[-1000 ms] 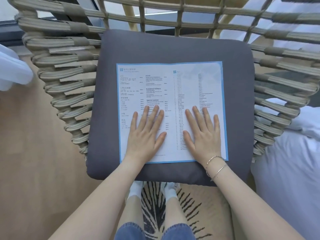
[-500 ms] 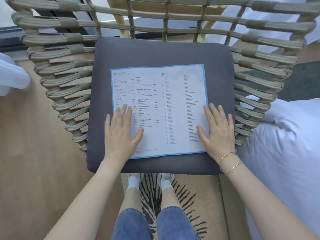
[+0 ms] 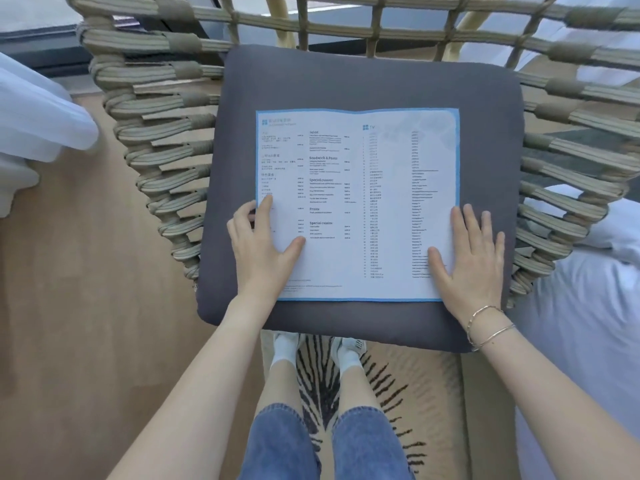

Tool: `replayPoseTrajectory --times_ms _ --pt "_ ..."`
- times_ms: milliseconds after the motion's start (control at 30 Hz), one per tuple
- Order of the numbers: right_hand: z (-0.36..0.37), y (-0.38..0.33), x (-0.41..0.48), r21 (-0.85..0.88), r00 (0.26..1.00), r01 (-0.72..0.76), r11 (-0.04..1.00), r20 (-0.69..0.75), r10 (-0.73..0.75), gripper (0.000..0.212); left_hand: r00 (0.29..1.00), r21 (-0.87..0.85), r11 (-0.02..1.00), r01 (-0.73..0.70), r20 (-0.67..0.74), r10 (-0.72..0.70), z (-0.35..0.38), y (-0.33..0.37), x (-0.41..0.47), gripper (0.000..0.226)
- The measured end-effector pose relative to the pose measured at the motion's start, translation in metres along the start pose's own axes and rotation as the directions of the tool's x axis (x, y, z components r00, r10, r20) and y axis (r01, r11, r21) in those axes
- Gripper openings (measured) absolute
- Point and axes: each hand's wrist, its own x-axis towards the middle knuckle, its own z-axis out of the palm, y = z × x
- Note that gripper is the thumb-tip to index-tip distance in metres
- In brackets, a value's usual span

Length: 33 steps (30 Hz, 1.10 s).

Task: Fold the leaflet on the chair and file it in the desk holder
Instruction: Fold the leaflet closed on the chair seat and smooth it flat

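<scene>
Grey seat cushion in woven rope chair, frame centre, bearing unfolded leaflet. Left hand curled at left edge; right hand spread flat over right edge.

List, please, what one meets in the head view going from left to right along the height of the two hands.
Wooden floor → woven chair side → left hand → leaflet → right hand → white bedding.
</scene>
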Motion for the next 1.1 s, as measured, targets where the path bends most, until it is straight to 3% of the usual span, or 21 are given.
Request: replayPoseTrajectory --times_ms 267,367,500,600,733,867,1033,1100 --pt "-0.007 -0.004 0.001 0.028 0.999 -0.008 1.000 0.040 0.007 0.073 0.992 -0.308 0.945 0.111 -0.016 -0.122 -0.018 0.013 0.000 0.082" --pt "-0.013 -0.004 0.002 0.039 0.997 -0.011 0.999 0.078 0.008 0.074 0.991 -0.338 0.932 0.133 0.032 -0.130 -0.033 0.024 -0.002 0.080" --pt "-0.021 -0.004 0.004 0.056 0.993 -0.028 0.998 0.119 0.021 0.071 0.992 -0.370 0.925 0.088 0.115 -0.048 -0.051 0.046 -0.005 0.072" --pt "-0.027 -0.007 0.006 0.089 0.989 -0.042 0.995 0.144 0.029 0.069 0.987 -0.346 0.938 -0.037 0.134 0.088 -0.052 0.071 -0.010 0.072" --pt "-0.048 -0.007 0.011 0.295 0.985 -0.095 0.951 0.168 0.046 0.061 0.948 -0.386 0.907 -0.168 0.188 0.256 -0.045 0.107 -0.015 0.065" --pt "-0.089 -0.008 0.014 0.507 0.998 -0.061 0.860 0.017 0.061 0.054 0.920 -0.485 0.864 -0.135 0.263 0.292 -0.036 0.138 -0.021 0.054" --pt "-0.129 -0.011 0.014 0.517 0.995 0.024 0.856 -0.093 0.028 0.057 0.888 -0.409 0.902 -0.138 0.352 0.295 -0.010 0.157 -0.023 0.052" --pt "-0.133 -0.015 0.015 0.511 0.995 0.054 0.858 -0.104 -0.001 0.058 0.867 -0.342 0.916 -0.212 0.367 0.338 0.003 0.159 -0.022 0.050"
